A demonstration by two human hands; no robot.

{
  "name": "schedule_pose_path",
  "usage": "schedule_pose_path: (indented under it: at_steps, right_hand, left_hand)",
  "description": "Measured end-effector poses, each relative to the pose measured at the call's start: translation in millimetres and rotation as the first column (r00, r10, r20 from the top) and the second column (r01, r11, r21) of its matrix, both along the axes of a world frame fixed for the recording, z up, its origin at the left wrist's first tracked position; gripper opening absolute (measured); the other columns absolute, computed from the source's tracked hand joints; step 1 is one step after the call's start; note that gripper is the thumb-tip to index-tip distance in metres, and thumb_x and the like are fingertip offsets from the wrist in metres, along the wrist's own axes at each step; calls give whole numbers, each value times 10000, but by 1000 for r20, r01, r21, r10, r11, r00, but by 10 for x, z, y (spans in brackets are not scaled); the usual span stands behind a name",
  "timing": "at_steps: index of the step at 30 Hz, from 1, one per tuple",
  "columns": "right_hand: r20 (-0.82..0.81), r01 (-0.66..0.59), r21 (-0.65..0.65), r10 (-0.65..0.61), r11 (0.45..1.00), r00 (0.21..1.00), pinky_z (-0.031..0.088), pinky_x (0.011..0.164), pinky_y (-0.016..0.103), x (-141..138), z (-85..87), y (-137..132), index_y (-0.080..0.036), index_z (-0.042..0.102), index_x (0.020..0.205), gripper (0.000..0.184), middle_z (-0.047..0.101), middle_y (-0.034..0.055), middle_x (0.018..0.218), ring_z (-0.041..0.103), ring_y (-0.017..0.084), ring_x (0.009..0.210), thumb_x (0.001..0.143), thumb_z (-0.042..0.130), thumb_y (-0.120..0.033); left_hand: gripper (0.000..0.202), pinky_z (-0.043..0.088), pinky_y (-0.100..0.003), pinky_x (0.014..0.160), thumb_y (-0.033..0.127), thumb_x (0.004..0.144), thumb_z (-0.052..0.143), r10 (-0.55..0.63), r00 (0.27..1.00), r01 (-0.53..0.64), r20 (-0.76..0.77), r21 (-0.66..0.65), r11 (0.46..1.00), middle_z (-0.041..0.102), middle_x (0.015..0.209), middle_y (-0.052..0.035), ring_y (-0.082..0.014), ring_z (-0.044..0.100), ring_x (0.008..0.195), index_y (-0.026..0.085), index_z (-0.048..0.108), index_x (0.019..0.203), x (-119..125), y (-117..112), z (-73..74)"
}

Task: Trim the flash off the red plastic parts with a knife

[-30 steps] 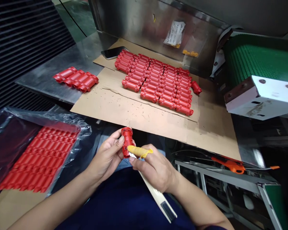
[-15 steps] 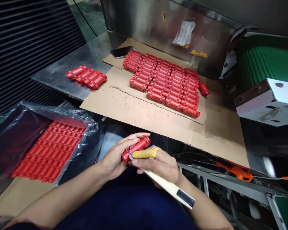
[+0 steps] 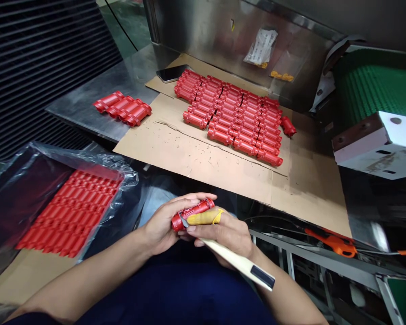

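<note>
My left hand grips a red plastic cylinder part lying nearly level over my lap. My right hand is closed round a cream-handled knife, its blade tip against the part's left end. A yellow finger cot covers the right index finger, which presses along the part.
Rows of red parts lie on a cardboard sheet on the steel table. A small group of red parts and a phone sit further left. A plastic-lined box of red parts stands at my left. Orange pliers and a green conveyor are at the right.
The part has been turned from upright to nearly level in my left hand. The knife handle has swung to the right, and my head view has shifted left.
</note>
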State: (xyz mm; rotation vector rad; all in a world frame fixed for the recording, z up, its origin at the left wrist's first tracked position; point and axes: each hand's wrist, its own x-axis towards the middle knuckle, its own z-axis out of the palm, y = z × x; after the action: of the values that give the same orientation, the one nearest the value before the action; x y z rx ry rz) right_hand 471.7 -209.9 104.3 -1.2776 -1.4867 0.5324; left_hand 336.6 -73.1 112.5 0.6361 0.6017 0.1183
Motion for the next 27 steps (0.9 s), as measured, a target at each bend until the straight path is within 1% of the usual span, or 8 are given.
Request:
schedule_pose_path:
  at_steps: [3,5,7,12,18,21,24,27]
  right_hand:
    - [-172,16,108,2,994,985,755,967,325,-39,0,3,-385,752,1457,551,833,13,1261,846,251,1127,983,822,-112]
    - [-182,19,140,6,990,983,752,959,304,-52,-11,5,-427,709,1504,647,821,-1,1304,843,240,1136,973,819,-73]
    - [-125,21,167,1,986,992,742,986,320,-44,-24,3,-417,689,1529,672,821,7,1308,840,243,1142,967,828,-74]
    - [-48,25,168,-18,985,999,730,1016,352,-8,-6,-30,-354,710,1506,638,828,41,1280,844,259,1137,956,824,-53]
    - [-70,26,152,-15,988,997,741,994,357,-10,33,-39,-340,723,1466,592,835,50,1266,852,259,1117,959,814,-47]
    - [-30,-3,166,8,986,1000,734,1003,373,29,30,-27,-298,739,1427,496,829,66,1262,839,253,1140,984,809,-88]
    - [10,-41,76,41,996,999,726,992,368,89,97,-24,-264,752,1384,321,809,62,1265,819,227,1147,1066,751,-219]
    - [61,-111,-163,122,980,991,717,886,270,143,263,-13,-243,716,1418,292,792,40,1195,812,151,992,1143,636,-302]
  left_hand:
    - [405,537,-258,600,333,943,721,-14,1000,14,-12,-11,1000,837,1104,-159,-230,738,820,147,850,1279,-10,1,1]
    - [407,541,-250,596,332,939,724,-14,1000,14,-14,-5,1000,836,1123,-162,-229,738,831,144,850,1278,-16,0,1]
    - [395,556,-251,615,320,940,723,-7,1000,7,-13,3,1000,834,1144,-166,-233,741,860,142,855,1267,-18,-1,1]
    - [379,552,-244,609,331,921,749,3,1000,-3,-26,20,1000,829,1165,-180,-251,745,899,144,869,1228,-14,-10,-3]
    - [407,442,-233,474,370,897,772,3,999,-3,-50,-1,1000,819,1064,-154,-206,677,721,156,867,1230,-18,-21,-6]
    - [400,464,-248,508,351,904,765,21,999,-21,-43,14,1000,822,1108,-169,-224,705,772,143,867,1229,-18,-20,-7]
    - [372,499,-268,572,336,912,780,39,998,-37,-53,38,999,827,1161,-180,-253,744,845,147,871,1219,-21,-18,-18]
    - [337,519,-288,600,337,921,789,59,996,-55,-72,56,997,835,1103,-163,-262,761,836,164,877,1197,-27,-20,-38]
